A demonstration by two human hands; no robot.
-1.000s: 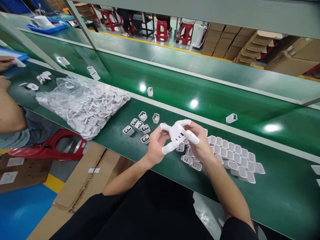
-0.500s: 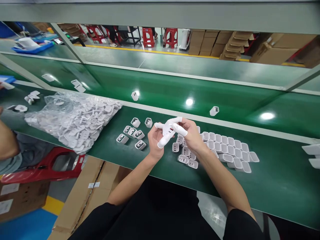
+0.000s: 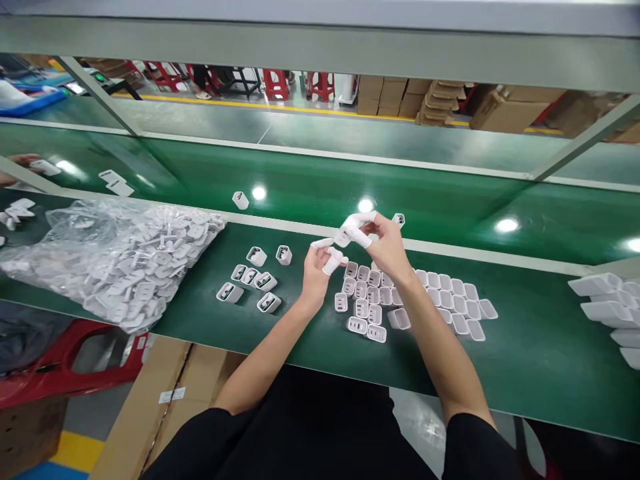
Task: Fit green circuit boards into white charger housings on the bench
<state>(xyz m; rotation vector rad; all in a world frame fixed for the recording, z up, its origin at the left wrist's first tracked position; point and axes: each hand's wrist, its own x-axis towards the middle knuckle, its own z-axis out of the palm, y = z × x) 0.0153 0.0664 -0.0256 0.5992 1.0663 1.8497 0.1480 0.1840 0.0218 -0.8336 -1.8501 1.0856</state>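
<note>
My right hand [image 3: 385,250], with white finger cots, pinches a white plastic charger shell [image 3: 343,237] above the bench. My left hand [image 3: 317,270], also in finger cots, is just left of it and lower. Its thumb and finger are closed together, and a small pale bit shows at their tips; I cannot make out what it is. Below the hands stand rows of slotted white charger shells [image 3: 361,308]. Left of my left hand are several white shells with dark parts inside [image 3: 267,303].
A clear plastic bag [image 3: 150,257] full of flat white caps lies at the left. Plain white shells [image 3: 457,303] stand in rows at the right, with more stacked shells [image 3: 607,300] at the bench edge. Another person's hand [image 3: 20,163] holds a white piece at far left.
My hands have drawn apart: the shell, earlier between both hands, is now in my right fingers. The view has shifted, and another person's hand has appeared at the left by the ledge.
</note>
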